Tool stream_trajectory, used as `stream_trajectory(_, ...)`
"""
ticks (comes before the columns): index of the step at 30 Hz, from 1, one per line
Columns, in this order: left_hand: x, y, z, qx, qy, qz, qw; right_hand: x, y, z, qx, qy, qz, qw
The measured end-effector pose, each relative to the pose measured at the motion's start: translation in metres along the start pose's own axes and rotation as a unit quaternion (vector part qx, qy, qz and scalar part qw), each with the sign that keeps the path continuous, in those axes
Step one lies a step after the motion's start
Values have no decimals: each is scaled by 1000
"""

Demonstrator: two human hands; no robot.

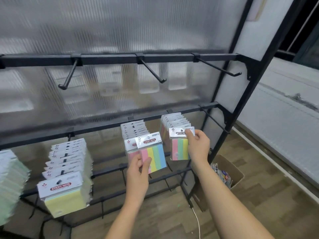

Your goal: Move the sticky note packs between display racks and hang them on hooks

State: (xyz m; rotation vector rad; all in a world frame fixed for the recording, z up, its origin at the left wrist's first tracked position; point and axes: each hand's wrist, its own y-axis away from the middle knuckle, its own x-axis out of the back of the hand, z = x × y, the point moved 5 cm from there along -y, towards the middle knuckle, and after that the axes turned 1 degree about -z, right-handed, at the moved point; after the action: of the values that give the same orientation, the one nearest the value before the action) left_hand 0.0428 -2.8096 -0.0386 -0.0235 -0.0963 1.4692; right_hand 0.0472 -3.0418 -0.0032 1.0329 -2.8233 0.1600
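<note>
A striped sticky note pack (153, 155) is pinched at its lower corner by the left hand (139, 167), before the middle row of the display rack (229, 107). Another front pack (180, 145) is gripped at its header by the right hand (198, 145).

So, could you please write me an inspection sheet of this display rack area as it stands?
Surface: black display rack; three top-rail hooks bare.
Job's things: sticky note packs hang in rows on the lower rail.
Clutter: open cardboard box on the floor.
Hands: left hand pinches a four-colour pack; right hand pinches the front pack of the right row.
Cables: white cable on the floor.
Surroundings: ribbed translucent panel, wood-pattern floor.
</note>
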Motion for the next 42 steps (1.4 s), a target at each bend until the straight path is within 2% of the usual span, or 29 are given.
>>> stream_trajectory(6,-31,2,7,-7,-10,21,1000,-5,-30,8,20,44,-46,998)
stream_trajectory(13,-62,3,-1,-11,-33,44,998,-2,-40,1,122,130,-22,984)
stream_trajectory(16,-72,2,-6,-7,-38,42,998,14,-32,5,108,55,-42,992)
stream_trajectory(21,-98,-2,-5,-31,-88,2,996,7,-8,23,33,-40,-178,983)
stream_trajectory(23,-104,-1,-4,-34,-125,-21,991,9,-14,23,38,-39,-166,985)
stream_trajectory(25,-97,-2,-5,-40,-223,-21,974,14,-23,20,46,-38,-150,987)
stream_trajectory(27,-79,-5,-5,-37,-317,18,948,15,-32,17,48,-35,-146,987)
stream_trajectory(30,-54,-5,-1,-32,-376,84,922,9,-41,10,56,-22,-150,987)
stream_trajectory(36,-37,1,-1,-22,-400,110,909,3,-41,2,97,36,-124,987)
stream_trajectory(42,-29,9,-6,-10,-384,122,915,4,-38,4,158,169,-77,970)
